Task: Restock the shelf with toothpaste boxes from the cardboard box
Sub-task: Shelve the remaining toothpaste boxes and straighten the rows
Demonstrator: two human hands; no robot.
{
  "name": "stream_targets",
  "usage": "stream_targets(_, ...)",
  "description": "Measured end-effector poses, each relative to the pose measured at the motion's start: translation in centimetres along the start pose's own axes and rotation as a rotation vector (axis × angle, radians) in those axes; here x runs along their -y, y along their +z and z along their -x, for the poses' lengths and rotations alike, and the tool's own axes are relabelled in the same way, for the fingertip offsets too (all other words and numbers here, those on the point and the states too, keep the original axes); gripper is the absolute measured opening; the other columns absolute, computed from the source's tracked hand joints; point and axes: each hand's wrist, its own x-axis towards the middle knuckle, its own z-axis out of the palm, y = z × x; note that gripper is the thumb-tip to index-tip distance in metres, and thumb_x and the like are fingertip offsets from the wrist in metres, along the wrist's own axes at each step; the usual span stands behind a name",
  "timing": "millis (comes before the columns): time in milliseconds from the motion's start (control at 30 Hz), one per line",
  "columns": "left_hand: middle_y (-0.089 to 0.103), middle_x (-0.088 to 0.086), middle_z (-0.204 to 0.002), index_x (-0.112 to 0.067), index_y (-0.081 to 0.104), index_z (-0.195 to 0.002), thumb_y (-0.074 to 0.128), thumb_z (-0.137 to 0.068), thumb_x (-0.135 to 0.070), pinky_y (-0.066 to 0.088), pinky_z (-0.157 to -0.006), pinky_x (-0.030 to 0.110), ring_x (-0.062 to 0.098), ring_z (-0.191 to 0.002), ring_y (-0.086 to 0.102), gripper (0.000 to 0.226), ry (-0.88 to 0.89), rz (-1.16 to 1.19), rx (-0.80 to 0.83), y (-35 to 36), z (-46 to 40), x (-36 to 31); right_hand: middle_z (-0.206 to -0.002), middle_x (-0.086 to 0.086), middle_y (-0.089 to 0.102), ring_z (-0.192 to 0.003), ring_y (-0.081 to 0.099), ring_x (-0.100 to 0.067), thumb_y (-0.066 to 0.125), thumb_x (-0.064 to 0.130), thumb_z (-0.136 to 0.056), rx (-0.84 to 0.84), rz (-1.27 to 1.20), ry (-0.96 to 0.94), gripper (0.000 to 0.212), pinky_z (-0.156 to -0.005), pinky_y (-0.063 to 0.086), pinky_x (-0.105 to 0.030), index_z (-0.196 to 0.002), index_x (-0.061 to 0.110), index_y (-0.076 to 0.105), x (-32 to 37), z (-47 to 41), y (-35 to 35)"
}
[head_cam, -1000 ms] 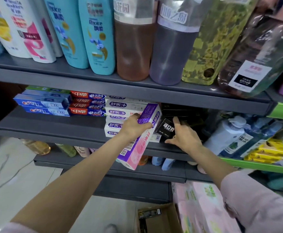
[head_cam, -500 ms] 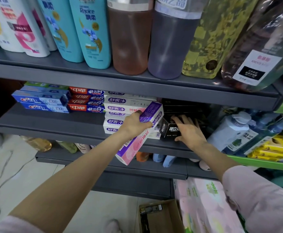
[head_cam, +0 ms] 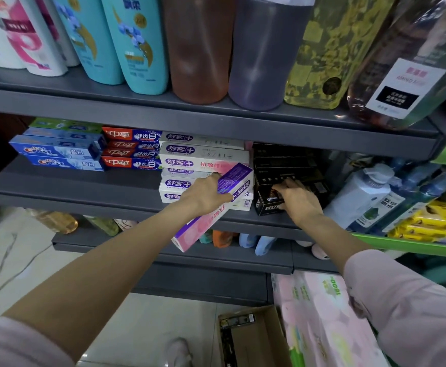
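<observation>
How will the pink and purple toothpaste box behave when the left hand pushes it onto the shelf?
The pink and purple toothpaste box looks like thin, flat-sided carton: probably stiff, light, and unlikely to roll. The left hand grips it alone, tilted. Its glossy faces may slide easily over the white boxes.

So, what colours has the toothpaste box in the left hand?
The toothpaste box is purple and pink with white, seen in the head view.

Soft even indoor light, mild glare on the bottles [head_cam: 198, 49] up top, deep shadow under the upper shelf [head_cam: 216, 120] and at far left, wide-angle bending at the edges, slight motion blur throughout, near sleeves [head_cam: 415, 321] out of focus
</observation>
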Motion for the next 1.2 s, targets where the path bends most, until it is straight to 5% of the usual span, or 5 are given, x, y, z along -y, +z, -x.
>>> stream_targets(233,0.063,0.004,-0.093,-0.014,0.053,-0.115,0.055,-0.092,-0.035,0.042,-0.059,0.022,0.019,-0.077,0.059,0.031,0.012,0.148,-0.010,0.0,0.2,0.7,-0.134,-0.014,0.028,-0.119,0.039,-0.029,0.051,0.018,-0.096,-0.090,-0.221,0.158,0.055,-0.096,0.045,-0.036,-0.147,0.027,0.031,1.2,1.5,1.6)
stream_targets(667,0.069,-0.001,-0.106,-0.015,0.065,-0.112,0.049,-0.096,-0.036,0.047,-0.093,0.031,0.016,-0.096,0.064,0.031,-0.040,0.558,0.078,-1.0,0.4,1.5,-0.144,-0.015,0.023,-0.107,0.056,-0.036,0.044,0.004,-0.094,0.003,-0.203,0.150,0.057,-0.089,0.047,-0.037,-0.147,0.018,0.029,1.8,1.3,0.7)
stream_targets(867,0.068,0.001,-0.084,-0.013,0.062,-0.089,0.037,-0.101,-0.033,0.050,-0.073,0.029,0.016,-0.075,0.064,0.034,-0.209,0.828,0.106,0.1,1.2,0.2,-0.139,-0.015,0.038,-0.126,0.043,-0.033,0.042,0.035,-0.099,-0.006,-0.651,0.196,0.043,-0.104,0.036,-0.034,-0.135,0.012,0.048,3.7,1.2,-1.4)
stream_targets(1033,0.058,0.019,-0.127,-0.002,0.050,-0.129,0.030,-0.104,-0.024,0.047,-0.092,0.045,0.032,-0.115,0.057,0.039,-0.197,1.286,0.101,0.4,0.8,0.4,-0.120,0.001,0.062,-0.112,0.056,-0.012,0.044,0.033,-0.099,0.055,-1.262,0.060,0.036,-0.096,0.042,-0.026,-0.126,0.013,0.057,6.7,2.6,-4.4)
stream_targets(1200,0.056,0.022,-0.129,0.001,0.043,-0.133,0.030,-0.104,-0.025,0.058,-0.080,0.039,0.030,-0.109,0.060,0.041,-0.125,1.478,0.066,0.3,0.8,0.9,-0.114,0.005,0.065,-0.097,0.066,-0.014,0.068,0.033,-0.084,0.167,-1.184,-0.112,0.050,-0.083,0.055,-0.031,-0.130,0.024,0.052,7.8,2.8,-5.1)
